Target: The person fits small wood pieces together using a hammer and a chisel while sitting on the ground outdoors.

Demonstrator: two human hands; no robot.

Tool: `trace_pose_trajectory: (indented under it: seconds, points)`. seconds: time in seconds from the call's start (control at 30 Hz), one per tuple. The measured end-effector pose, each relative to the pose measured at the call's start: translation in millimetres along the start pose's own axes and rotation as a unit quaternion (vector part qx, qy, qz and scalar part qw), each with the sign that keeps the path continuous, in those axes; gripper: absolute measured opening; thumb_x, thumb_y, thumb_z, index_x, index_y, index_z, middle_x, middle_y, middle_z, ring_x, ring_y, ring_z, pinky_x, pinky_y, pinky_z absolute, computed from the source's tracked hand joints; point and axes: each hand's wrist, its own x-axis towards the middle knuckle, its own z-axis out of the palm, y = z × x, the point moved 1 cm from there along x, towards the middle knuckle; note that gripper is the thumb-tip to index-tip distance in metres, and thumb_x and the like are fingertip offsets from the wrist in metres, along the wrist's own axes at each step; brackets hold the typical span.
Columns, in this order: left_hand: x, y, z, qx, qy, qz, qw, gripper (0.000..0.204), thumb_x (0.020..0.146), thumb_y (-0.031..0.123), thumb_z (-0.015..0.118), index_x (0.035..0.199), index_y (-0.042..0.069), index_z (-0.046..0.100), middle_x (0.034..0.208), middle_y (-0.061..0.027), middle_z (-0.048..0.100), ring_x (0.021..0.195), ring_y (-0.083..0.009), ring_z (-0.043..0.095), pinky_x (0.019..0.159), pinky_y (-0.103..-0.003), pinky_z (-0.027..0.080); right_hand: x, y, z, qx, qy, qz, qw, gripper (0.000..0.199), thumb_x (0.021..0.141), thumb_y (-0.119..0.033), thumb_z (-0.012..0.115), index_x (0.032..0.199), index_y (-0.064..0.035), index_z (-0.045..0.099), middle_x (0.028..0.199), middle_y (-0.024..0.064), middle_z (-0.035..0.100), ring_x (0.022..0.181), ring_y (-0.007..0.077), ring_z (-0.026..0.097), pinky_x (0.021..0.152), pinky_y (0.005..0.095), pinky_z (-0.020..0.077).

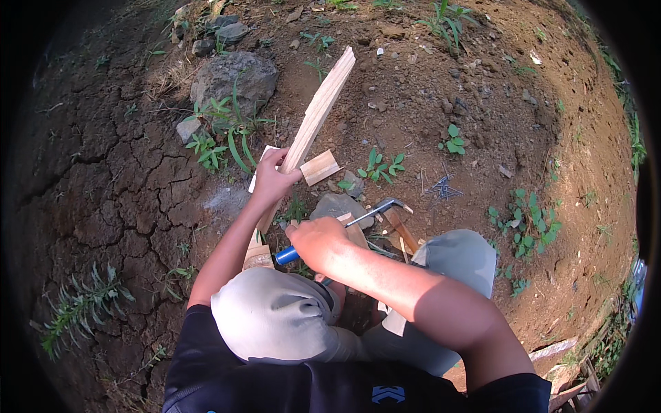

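Observation:
My left hand (273, 180) is closed around a long, rough-edged wooden strip (322, 107), which slants up and away to the right. In my right hand (318, 242) is a hammer (363, 216) with a blue grip and a metal shaft, its dark head pointing right above the ground. The fingers of this hand are partly hidden behind its back. A short wooden block (320, 167) lies just right of my left hand. Other cut wood pieces (258, 256) lie near my knees, partly covered by my arms and legs.
A small pile of nails (444, 188) lies on the soil to the right. A flat stone (339, 206) sits below the hammer, and a big grey rock (235, 81) stands farther off at left. Leafy plants (529, 224) grow from the cracked, uneven ground (117, 186).

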Motion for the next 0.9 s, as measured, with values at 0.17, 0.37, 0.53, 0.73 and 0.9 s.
trace_pose_trajectory:
  seconds: [0.17,0.37,0.53,0.73,0.9]
  points:
    - [92.7,49.1,22.2,0.011,-0.025,0.104,0.994,0.061,0.070,0.021,0.078,0.126,-0.001,0.068,0.113,-0.0147,0.063,0.102,-0.0260,0.066,0.092,-0.036,0.053,-5.8,7.7,13.2,-0.004,0.027,0.036,0.999,0.060,0.079,-0.018,0.081,0.132,-0.0029,0.057,0.110,0.0110,0.074,0.104,0.0285,0.073,0.082,0.0394,0.0596]
    - [153.3,67.6,31.9,0.100,0.108,0.226,0.963,0.058,0.080,0.022,0.080,0.135,0.009,0.065,0.124,-0.0138,0.065,0.107,-0.0227,0.066,0.094,-0.036,0.054,-17.6,12.2,11.3,-0.009,0.012,0.042,0.999,0.071,0.076,-0.020,0.085,0.137,-0.0022,0.054,0.104,0.0147,0.075,0.100,0.0320,0.074,0.081,0.0418,0.0599]
    - [95.5,-7.0,27.0,-0.039,-0.092,0.027,0.995,0.049,0.083,0.012,0.077,0.130,0.009,0.066,0.116,-0.0108,0.069,0.105,-0.0221,0.067,0.093,-0.037,0.055,-24.3,19.7,9.3,0.032,0.030,0.056,0.997,0.066,0.079,-0.019,0.082,0.136,-0.0025,0.054,0.105,0.0163,0.075,0.098,0.0326,0.074,0.080,0.0432,0.0601]
    - [-2.3,-110.7,20.3,0.116,0.011,0.001,0.993,0.050,0.076,0.014,0.080,0.124,0.008,0.065,0.123,-0.0154,0.061,0.110,-0.0326,0.061,0.098,-0.043,0.051,-33.8,18.5,9.7,-0.003,0.060,0.054,0.997,0.048,0.084,-0.013,0.072,0.129,-0.0034,0.058,0.098,0.0166,0.074,0.095,0.0350,0.074,0.078,0.0437,0.0600]
    - [-17.7,-142.8,15.8,0.241,0.087,-0.098,0.962,0.076,0.072,0.022,0.086,0.140,0.013,0.051,0.137,-0.0187,0.051,0.124,-0.0409,0.050,0.108,-0.050,0.041,-32.5,-0.6,13.9,-0.014,0.063,0.017,0.998,0.037,0.087,-0.011,0.068,0.122,-0.0019,0.060,0.097,0.0172,0.073,0.093,0.0344,0.074,0.075,0.0431,0.0600]
